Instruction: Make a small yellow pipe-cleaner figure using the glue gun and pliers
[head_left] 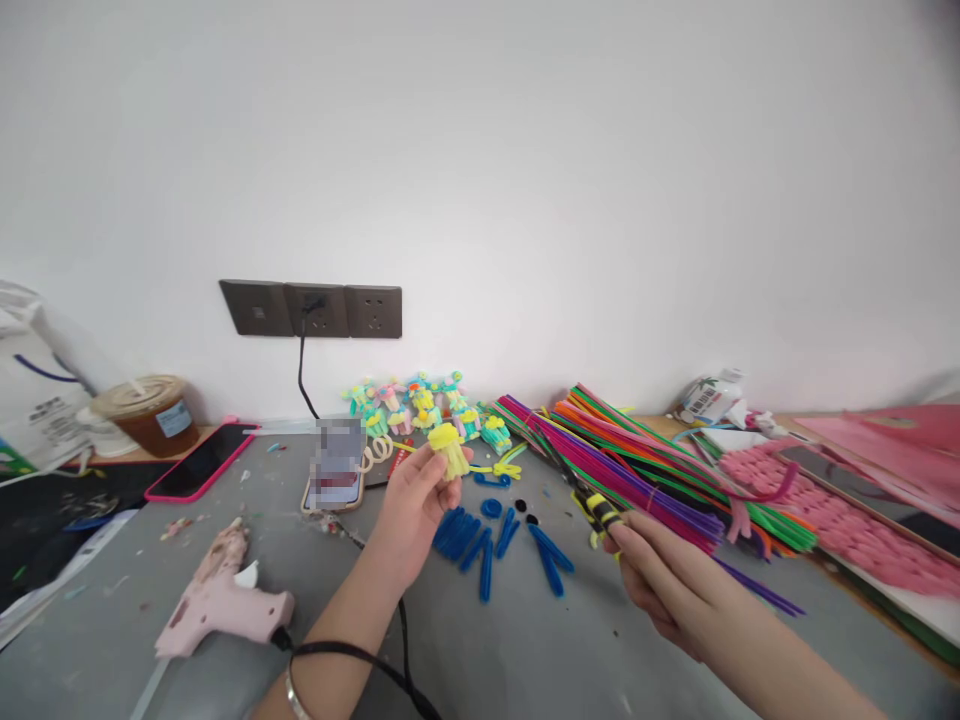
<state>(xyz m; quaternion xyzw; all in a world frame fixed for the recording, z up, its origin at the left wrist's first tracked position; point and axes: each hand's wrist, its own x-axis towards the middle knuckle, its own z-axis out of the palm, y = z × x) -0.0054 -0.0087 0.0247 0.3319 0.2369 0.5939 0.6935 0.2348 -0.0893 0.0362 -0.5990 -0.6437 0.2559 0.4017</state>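
My left hand (411, 505) is raised over the grey table (525, 650), its fingers pinched on a small yellow pipe-cleaner figure (448, 446). My right hand (660, 575) is closed on a tool with a yellow and black handle (602, 513), probably scissors; its tip is hidden by the big bundle of coloured pipe cleaners (637, 460) that it touches. Short blue pipe-cleaner pieces (495, 540) lie on the table between the two hands.
A pink glue gun (221, 600) lies at the front left, its black cord running under my left arm. Two phones (202, 462) (335, 465), a lidded iced drink (154, 412), finished small figures (420, 400) by the wall and pink pipe cleaners (817, 510) surround the work.
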